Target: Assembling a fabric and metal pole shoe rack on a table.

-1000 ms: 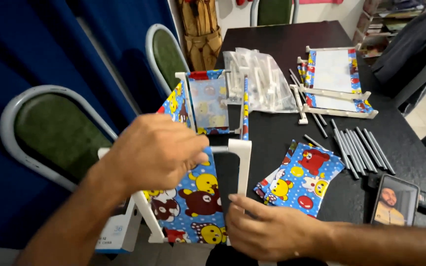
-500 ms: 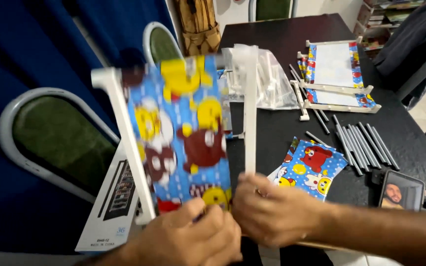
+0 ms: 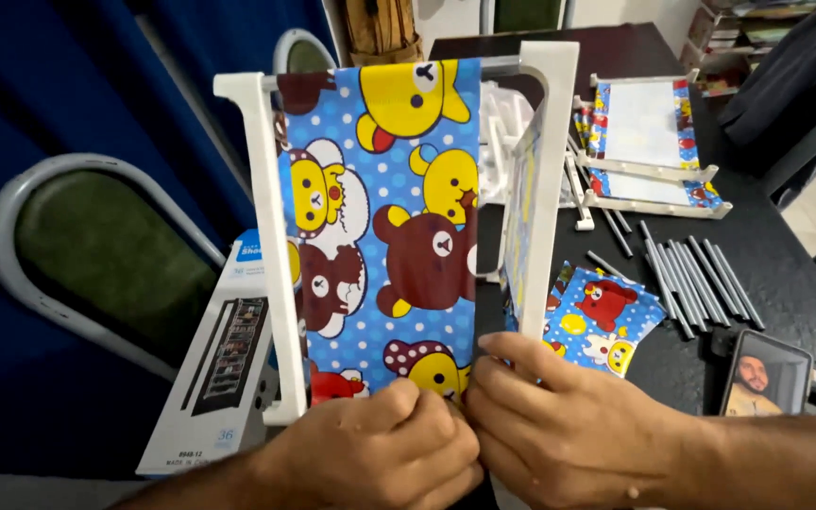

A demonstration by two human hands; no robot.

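Note:
I hold a shelf panel upright in front of me: two white plastic side bars (image 3: 274, 255) with a blue cartoon-bear cloth (image 3: 394, 217) stretched between them. My left hand (image 3: 380, 453) and my right hand (image 3: 569, 430) meet at the cloth's lower edge, fingers pinched on it and on the frame's bottom. A second bear-print sheet (image 3: 602, 316) lies on the black table (image 3: 776, 283) behind the panel.
Several grey rods (image 3: 696, 279) lie on the table to the right. Two finished white-and-blue shelf frames (image 3: 649, 142) sit at the back. A phone (image 3: 765, 376) rests near my right wrist. A cardboard box (image 3: 224, 368) and a green chair (image 3: 96, 246) stand at left.
The panel has been lifted closer to my face and now fills the middle of the view. Both hands have come together at its lower edge.

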